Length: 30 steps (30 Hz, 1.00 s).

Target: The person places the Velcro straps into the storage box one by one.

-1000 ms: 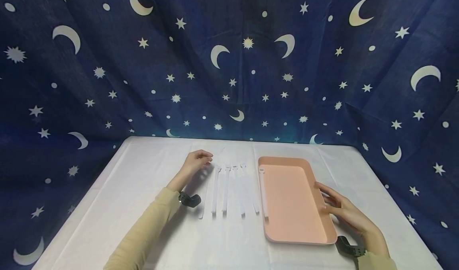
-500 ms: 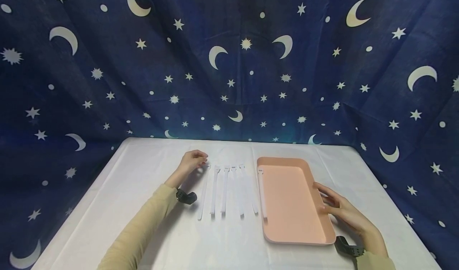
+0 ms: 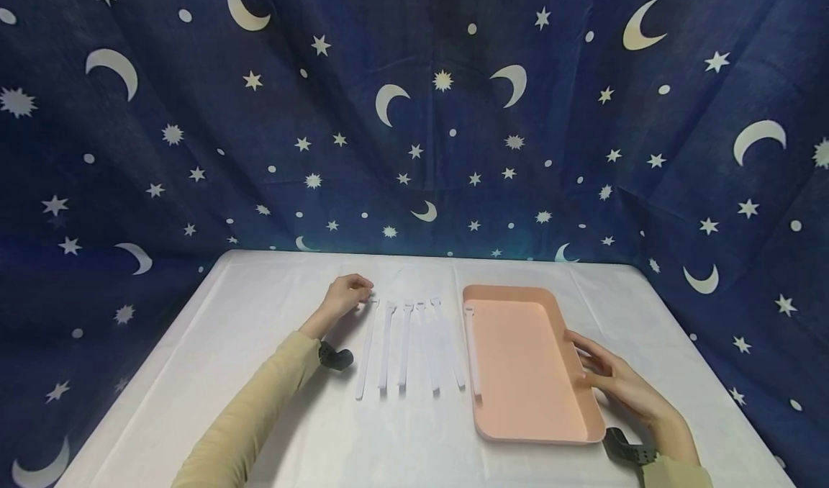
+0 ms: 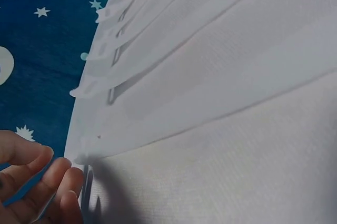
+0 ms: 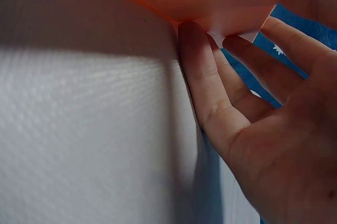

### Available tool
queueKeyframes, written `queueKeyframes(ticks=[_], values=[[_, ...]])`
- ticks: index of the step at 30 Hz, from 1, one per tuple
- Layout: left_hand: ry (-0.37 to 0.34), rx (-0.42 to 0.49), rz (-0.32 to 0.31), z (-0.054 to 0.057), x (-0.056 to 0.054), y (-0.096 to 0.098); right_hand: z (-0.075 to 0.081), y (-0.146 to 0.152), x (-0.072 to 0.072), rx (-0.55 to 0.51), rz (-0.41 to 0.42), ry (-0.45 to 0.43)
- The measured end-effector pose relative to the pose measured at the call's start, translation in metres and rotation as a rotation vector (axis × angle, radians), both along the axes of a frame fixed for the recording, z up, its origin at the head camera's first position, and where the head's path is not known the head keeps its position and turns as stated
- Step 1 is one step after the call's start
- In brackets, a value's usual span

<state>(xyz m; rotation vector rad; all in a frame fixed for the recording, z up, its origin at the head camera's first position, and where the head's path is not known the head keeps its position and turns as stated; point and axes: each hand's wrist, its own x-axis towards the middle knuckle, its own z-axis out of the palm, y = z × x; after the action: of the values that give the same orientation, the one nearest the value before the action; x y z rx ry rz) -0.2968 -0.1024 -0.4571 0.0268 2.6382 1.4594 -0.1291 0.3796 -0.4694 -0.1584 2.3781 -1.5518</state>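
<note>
Several narrow white cable straps with wider slotted heads lie side by side on the white table. Near the head of the leftmost strap (image 3: 366,351), my left hand (image 3: 342,295) hovers with loosely bent fingers. In the left wrist view its fingertips (image 4: 62,167) are close to that strap's end, and nothing is seen held between them. At the right stands a shallow peach tray (image 3: 524,373), with one strap (image 3: 473,351) along its left rim. My right hand (image 3: 624,383) touches the tray's right wall with mostly straight fingers; the right wrist view shows the thumb (image 5: 197,56) against its outside.
The white tablecloth (image 3: 363,445) spreads under everything. A dark blue curtain (image 3: 414,114) with moons and stars hangs behind the table's far edge. Each wrist wears a black camera mount, such as the left mount (image 3: 335,357).
My left hand has shifted a little to the left, and the head of the leftmost strap shows now. The right hand and the tray stay in place; the head view tilts slightly.
</note>
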Motion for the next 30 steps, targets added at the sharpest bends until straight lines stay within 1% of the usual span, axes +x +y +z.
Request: queueKeyframes(ticks=[5, 10, 13, 17, 24, 27, 30], values=[[0.002, -0.03, -0.028, -0.0015, 0.0014, -0.0015, -0.0011, 0.0008, -0.0002, -0.002, 0.012, 0.005], [0.003, -0.031, -0.053, -0.002, 0.0021, -0.0016, -0.0019, 0.001, 0.0, -0.02, 0.012, -0.006], [0.0, -0.029, -0.063, -0.0017, 0.0028, -0.0002, -0.0019, 0.0006, 0.0004, -0.013, 0.006, -0.01], [-0.009, -0.02, -0.062, -0.0019, 0.0029, 0.0005, -0.002, 0.0, 0.0007, -0.001, 0.001, -0.011], [0.0, 0.001, -0.055, -0.0036, 0.0019, -0.0008, -0.0018, 0.0002, 0.0004, -0.003, 0.004, 0.003], [-0.009, 0.011, -0.048, -0.0046, 0.0011, -0.0012, -0.0016, 0.0009, 0.0001, -0.011, 0.007, 0.005], [-0.024, 0.042, -0.039, -0.0056, -0.0003, -0.0017, -0.0015, 0.0013, 0.0, -0.019, 0.011, 0.0]])
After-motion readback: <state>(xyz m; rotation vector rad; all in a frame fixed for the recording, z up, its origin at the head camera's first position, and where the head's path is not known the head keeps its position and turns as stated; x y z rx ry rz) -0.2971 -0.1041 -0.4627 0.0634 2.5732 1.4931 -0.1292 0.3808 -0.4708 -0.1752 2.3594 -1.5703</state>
